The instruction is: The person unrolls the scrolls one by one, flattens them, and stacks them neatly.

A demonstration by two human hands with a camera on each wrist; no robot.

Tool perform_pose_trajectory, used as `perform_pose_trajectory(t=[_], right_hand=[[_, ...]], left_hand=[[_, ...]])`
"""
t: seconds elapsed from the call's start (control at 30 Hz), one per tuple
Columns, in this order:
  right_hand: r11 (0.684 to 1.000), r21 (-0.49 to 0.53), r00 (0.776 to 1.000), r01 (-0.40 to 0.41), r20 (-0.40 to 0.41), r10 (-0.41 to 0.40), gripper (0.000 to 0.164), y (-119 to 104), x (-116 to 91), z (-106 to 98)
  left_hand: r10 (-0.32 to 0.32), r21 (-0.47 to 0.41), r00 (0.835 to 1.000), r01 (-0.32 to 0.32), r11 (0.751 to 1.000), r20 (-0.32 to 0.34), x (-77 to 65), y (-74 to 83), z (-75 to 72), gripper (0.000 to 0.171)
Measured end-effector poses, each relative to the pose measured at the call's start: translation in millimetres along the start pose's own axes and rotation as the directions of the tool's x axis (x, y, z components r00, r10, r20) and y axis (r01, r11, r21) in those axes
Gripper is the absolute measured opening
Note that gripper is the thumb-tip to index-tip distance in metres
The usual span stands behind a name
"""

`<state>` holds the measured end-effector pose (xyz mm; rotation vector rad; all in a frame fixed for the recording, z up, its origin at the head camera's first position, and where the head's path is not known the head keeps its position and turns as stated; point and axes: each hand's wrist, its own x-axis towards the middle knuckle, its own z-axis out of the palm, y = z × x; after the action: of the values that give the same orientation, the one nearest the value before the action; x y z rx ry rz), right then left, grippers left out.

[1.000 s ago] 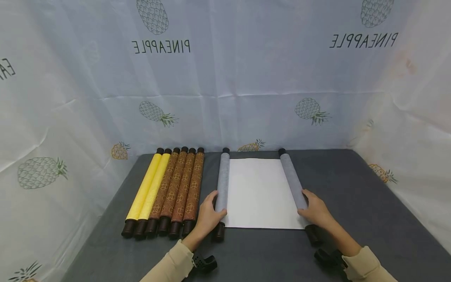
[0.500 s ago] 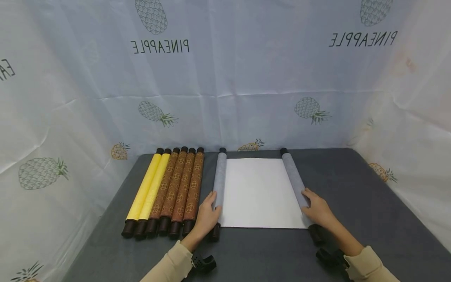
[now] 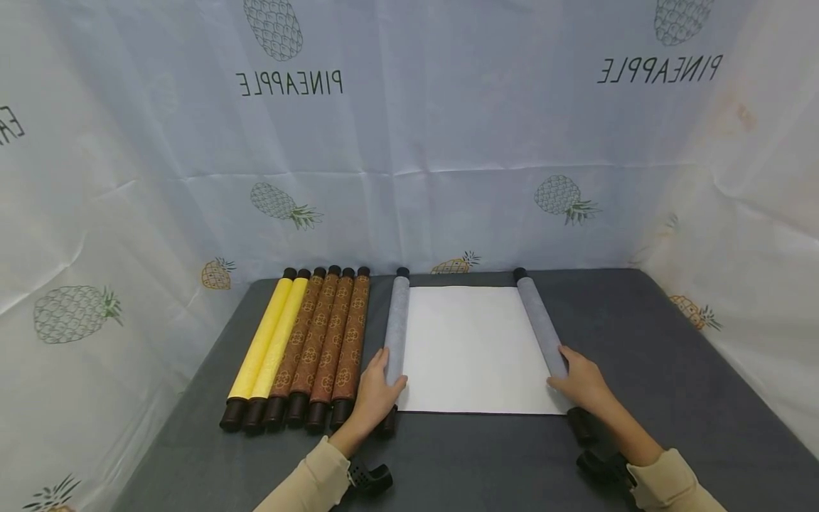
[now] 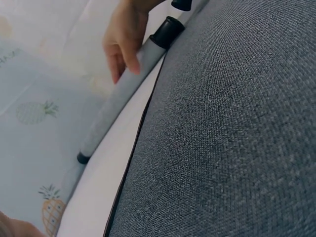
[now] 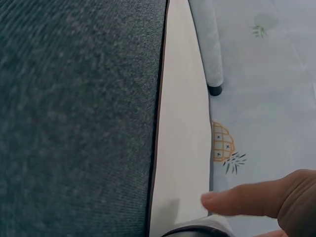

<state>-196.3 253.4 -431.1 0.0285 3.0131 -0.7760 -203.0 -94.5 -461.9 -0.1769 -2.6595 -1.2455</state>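
Note:
A scroll with a blank white sheet (image 3: 470, 348) lies partly unrolled, its grey-blue rolls tipped with dark end knobs. My left hand (image 3: 376, 392) holds the near part of the left roll (image 3: 398, 313), thumb toward the sheet and fingers on the outer side. On the opposite side, my right hand (image 3: 582, 380) holds the right roll (image 3: 539, 316) between thumb and fingers. The left wrist view shows that right hand (image 4: 123, 42) draped over its roll. In the right wrist view the right thumb (image 5: 247, 198) reaches over the sheet's side; most of that hand is cut off.
Left of the scroll, two yellow rolled scrolls (image 3: 264, 341) and several brown patterned ones (image 3: 320, 334) lie side by side, close to my left hand. Dark grey cloth (image 3: 473, 462) covers the table. A pineapple-print curtain (image 3: 441, 128) stands behind and at both sides.
The two rolls have moved apart, the left one leftward and the right one rightward, each with its hand. More of the white sheet shows between them. The other scrolls stay put.

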Motion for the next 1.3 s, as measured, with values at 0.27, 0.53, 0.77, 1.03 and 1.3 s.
perform_pose_trajectory(t=[0.27, 0.53, 0.77, 1.03, 1.3], right_hand=[[0.999, -0.035, 0.998, 0.020, -0.066, -0.023, 0.069, 8.7, -0.6, 0.4], [1.000, -0.027, 0.997, 0.001, -0.083, -0.003, 0.068, 18.0, -0.2, -5.3], [0.998, -0.042, 0.998, -0.046, -0.043, 0.044, 0.068, 30.4, -0.1, -12.5], [0.998, -0.062, 0.997, -0.031, -0.069, 0.026, 0.065, 31.6, -0.8, -17.7], [0.999, -0.023, 0.995, -0.039, -0.092, 0.036, 0.060, 31.7, -4.5, -21.3]], left_hand=[[0.015, 0.000, 0.999, -0.015, 1.000, -0.043, -1.8, -0.3, -0.5, 0.059], [0.036, -0.073, 0.998, -0.040, 0.997, -0.051, -4.2, 4.6, 6.7, 0.057], [0.018, -0.080, 1.000, -0.020, 0.997, -0.016, -6.0, 7.8, 13.5, 0.059], [-0.022, -0.071, 1.000, 0.020, 0.997, -0.022, -5.2, 9.1, 9.3, 0.058], [-0.001, -0.084, 0.999, -0.003, 0.996, -0.037, -4.2, 5.1, 5.8, 0.058]])
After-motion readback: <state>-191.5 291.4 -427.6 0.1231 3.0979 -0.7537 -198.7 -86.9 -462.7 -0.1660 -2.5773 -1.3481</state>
